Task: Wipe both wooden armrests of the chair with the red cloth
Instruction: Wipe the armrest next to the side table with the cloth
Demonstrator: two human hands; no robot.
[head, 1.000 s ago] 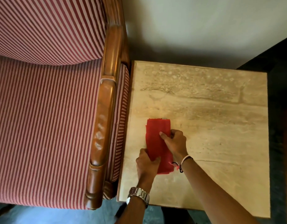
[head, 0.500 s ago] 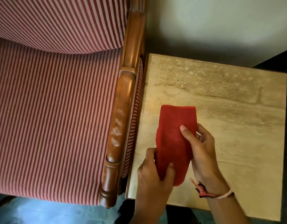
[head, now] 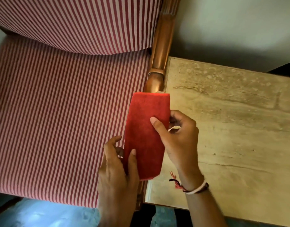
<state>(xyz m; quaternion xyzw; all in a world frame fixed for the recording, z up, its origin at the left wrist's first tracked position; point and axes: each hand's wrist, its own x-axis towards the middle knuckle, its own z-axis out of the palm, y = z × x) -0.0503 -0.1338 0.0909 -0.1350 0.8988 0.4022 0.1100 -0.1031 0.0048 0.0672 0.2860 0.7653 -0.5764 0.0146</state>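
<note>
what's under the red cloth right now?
The wooden armrest runs beneath the red cloth; its far part shows above the cloth, the rest is covered. Both hands, left hand and right hand, grip the cloth.

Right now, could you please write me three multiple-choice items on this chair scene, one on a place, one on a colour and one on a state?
1. Where is the red cloth?
A. Lying flat on the stone table
B. Held up in front of the wooden armrest
C. Draped over the chair's backrest

2. What colours are the chair's upholstery?
A. Red and white stripes
B. Plain green
C. Blue checks

3. How is the cloth held?
A. By the left hand alone
B. By neither hand
C. By both hands

Answers:
1 B: the cloth hides the armrest from its middle forward, clear of the table.
2 A: thin stripes cover seat and back.
3 C: the left hand grips its near end and the right hand its side.
</note>
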